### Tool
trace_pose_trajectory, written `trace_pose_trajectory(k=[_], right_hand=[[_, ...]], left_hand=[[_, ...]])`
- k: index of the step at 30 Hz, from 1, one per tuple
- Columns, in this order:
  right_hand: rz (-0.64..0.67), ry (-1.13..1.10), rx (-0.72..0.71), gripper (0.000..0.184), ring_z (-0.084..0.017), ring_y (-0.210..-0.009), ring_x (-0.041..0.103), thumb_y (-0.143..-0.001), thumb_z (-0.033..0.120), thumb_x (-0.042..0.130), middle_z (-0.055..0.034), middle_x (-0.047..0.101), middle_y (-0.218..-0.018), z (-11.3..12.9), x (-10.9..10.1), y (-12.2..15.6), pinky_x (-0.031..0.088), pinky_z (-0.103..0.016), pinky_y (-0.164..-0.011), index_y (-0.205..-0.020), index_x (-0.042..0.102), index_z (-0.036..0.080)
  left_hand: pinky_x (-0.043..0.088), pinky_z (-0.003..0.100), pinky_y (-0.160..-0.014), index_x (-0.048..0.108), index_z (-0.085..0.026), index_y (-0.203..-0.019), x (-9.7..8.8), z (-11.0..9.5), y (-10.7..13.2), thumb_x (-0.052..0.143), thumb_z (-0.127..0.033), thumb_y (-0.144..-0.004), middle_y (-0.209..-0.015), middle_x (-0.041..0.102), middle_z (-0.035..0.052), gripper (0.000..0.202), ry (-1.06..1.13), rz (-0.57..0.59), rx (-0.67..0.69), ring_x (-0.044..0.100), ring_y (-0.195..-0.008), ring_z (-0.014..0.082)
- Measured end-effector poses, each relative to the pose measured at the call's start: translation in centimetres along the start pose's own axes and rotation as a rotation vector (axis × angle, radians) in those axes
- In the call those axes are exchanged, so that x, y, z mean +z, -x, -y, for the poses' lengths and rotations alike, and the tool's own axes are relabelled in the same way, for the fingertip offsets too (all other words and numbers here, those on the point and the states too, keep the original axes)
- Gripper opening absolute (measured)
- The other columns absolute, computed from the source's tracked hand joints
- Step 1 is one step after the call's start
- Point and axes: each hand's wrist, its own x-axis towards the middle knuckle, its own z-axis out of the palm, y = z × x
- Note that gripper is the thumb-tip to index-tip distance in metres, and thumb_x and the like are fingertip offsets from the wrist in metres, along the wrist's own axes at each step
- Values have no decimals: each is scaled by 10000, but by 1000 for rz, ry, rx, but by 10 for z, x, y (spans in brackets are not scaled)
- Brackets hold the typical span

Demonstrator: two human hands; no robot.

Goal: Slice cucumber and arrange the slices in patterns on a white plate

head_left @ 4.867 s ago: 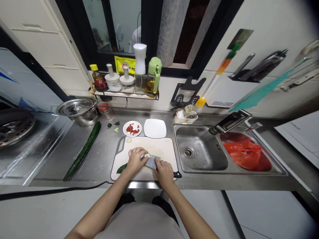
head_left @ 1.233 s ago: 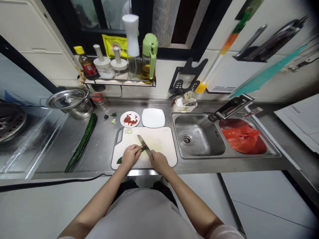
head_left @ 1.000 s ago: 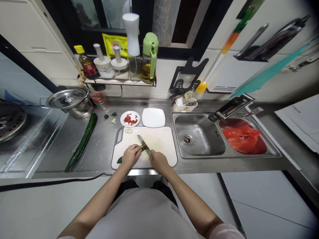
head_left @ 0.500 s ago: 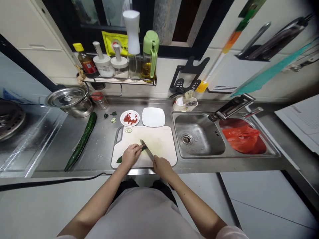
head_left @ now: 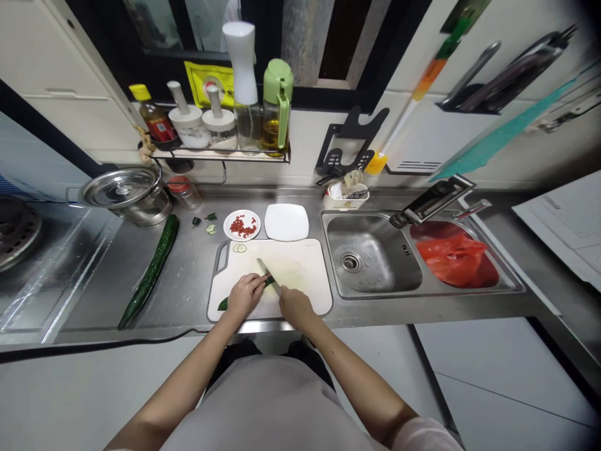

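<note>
On the white cutting board (head_left: 305, 266), my left hand (head_left: 247, 294) presses its fingers onto a dark green piece of cucumber (head_left: 269, 281), mostly hidden beneath them. My right hand (head_left: 295, 307) is closed round the handle of a knife (head_left: 267, 270), whose blade lies across the cucumber just right of my left fingertips. The end of a cucumber piece (head_left: 223, 304) shows left of my left hand. Two pale cucumber slices (head_left: 239, 248) lie at the board's upper left corner. A long whole cucumber (head_left: 150, 275) rests on the steel counter to the left.
Behind the board stand a plate of chopped red pieces (head_left: 242, 225) and a white plate (head_left: 286, 222). Cucumber scraps (head_left: 211, 229) lie beside them. A steel pot (head_left: 126, 194) is at the back left. The sink (head_left: 375, 263) is on the right, with a red plastic bag (head_left: 451, 260).
The knife and my right hand have shifted slightly left and forward, the blade now across the cucumber. My left hand still holds the cucumber. The whole view has shifted a little.
</note>
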Motion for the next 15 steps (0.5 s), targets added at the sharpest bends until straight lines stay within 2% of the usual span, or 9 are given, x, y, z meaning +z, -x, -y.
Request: trace_pose_trajectory(k=[9, 15], right_hand=[[-65, -22, -18, 304, -222, -964, 638, -930, 147, 310, -141, 681, -959, 7, 8, -26, 455, -304, -790, -1134, 533, 119], [-23, -5, 5, 278, -233, -926, 652, -925, 148, 324, -146, 679, -958, 4, 8, -12, 461, -312, -747, -1099, 540, 127]], left_hand=[[483, 310, -866, 681, -258, -1106, 0, 0, 1, 482, -306, -919, -1029, 661, 46, 277, -15, 2, -1, 590, -944, 179], [484, 311, -868, 677, -247, -1115, 0, 0, 0, 476, -309, -925, -1027, 663, 51, 284, -27, 6, 6, 592, -944, 180]])
